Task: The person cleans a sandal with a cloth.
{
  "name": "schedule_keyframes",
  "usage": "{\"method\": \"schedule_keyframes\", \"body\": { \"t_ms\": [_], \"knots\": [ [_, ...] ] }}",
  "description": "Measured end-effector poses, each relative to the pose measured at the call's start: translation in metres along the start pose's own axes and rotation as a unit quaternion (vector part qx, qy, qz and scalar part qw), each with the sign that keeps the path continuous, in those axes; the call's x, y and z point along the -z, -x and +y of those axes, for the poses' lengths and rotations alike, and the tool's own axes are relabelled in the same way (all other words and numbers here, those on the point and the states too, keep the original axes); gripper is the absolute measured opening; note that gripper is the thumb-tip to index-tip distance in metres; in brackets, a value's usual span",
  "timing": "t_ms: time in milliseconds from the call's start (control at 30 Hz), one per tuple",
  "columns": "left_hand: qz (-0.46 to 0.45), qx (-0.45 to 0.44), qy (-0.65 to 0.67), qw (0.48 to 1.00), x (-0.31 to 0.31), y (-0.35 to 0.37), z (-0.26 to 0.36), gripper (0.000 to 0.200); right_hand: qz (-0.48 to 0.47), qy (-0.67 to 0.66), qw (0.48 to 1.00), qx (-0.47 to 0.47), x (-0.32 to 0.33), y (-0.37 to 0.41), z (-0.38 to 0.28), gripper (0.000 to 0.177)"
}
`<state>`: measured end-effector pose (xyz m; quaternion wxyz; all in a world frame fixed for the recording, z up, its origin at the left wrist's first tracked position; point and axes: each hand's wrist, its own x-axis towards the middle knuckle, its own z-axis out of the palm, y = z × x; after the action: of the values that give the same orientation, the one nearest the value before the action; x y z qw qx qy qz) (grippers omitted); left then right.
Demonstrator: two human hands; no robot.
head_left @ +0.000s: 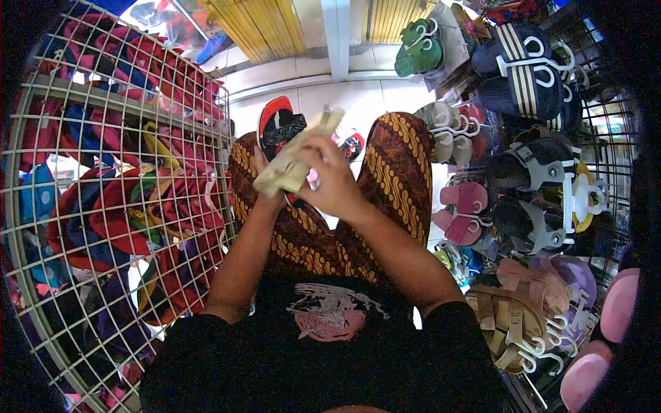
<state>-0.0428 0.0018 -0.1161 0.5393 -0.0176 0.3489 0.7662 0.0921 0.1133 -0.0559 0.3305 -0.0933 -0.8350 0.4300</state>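
My left hand [264, 173] grips a red and black sandal [277, 115] above my lap, its fingers partly hidden. The sandal's dark strap faces up, and its lower part is mostly covered. Across it lies a pale yellowish cloth [292, 165], folded and smeared by motion. My right hand [332, 180] is closed on this cloth, over the sandal's middle. Just beyond my right hand, between my knees, a second red and black item [352, 146] shows in part, perhaps the other sandal.
A wire grid rack [124, 113] with colourful footwear stands close on my left. To my right hang sandals on white hooks, among them navy striped slides [523, 72], pink sandals [463, 213] and brown sandals [506, 320]. White floor tiles [365, 96] lie ahead.
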Motion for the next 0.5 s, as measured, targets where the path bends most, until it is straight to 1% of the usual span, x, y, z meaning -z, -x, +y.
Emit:
{"method": "schedule_keyframes", "body": {
  "t_ms": [100, 167, 200, 233, 267, 300, 367, 400, 500],
  "knots": [
    [-0.011, 0.008, -0.02, 1.0, 0.011, -0.003, 0.0, 0.089, 0.044, -0.052, 0.997, -0.041, -0.011, 0.0, 0.001, 0.049],
    [-0.002, -0.064, -0.152, 0.986, 0.017, -0.003, -0.008, 0.083, 0.124, -0.056, 0.984, -0.114, -0.018, -0.003, 0.016, 0.05],
    [0.01, -0.098, -0.216, 0.971, 0.017, -0.002, -0.011, 0.081, 0.129, -0.048, 0.982, -0.127, -0.015, -0.002, 0.016, 0.049],
    [0.041, -0.068, -0.199, 0.977, 0.017, -0.005, -0.011, 0.079, 0.135, -0.039, 0.98, -0.14, -0.011, -0.003, 0.015, 0.048],
    [0.016, -0.044, -0.141, 0.989, 0.017, -0.006, -0.008, 0.082, 0.122, 0.005, 0.987, -0.105, -0.014, 0.004, 0.017, 0.048],
    [-0.009, -0.018, -0.082, 0.996, 0.02, -0.009, -0.005, 0.087, 0.07, -0.005, 0.994, -0.079, -0.006, 0.004, 0.009, 0.05],
    [-0.055, 0.035, 0.041, 0.997, 0.026, -0.012, -0.003, 0.096, 0.063, 0.002, 0.997, -0.032, -0.002, 0.002, -0.01, 0.047],
    [-0.097, 0.03, 0.048, 0.994, 0.027, -0.012, -0.003, 0.101, 0.058, -0.001, 0.998, -0.04, -0.003, 0.001, -0.006, 0.05],
    [-0.028, -0.075, -0.119, 0.99, -0.012, 0.006, 0.003, 0.09, 0.141, -0.054, 0.965, -0.215, -0.005, -0.009, 0.006, 0.054]
  ]
}}
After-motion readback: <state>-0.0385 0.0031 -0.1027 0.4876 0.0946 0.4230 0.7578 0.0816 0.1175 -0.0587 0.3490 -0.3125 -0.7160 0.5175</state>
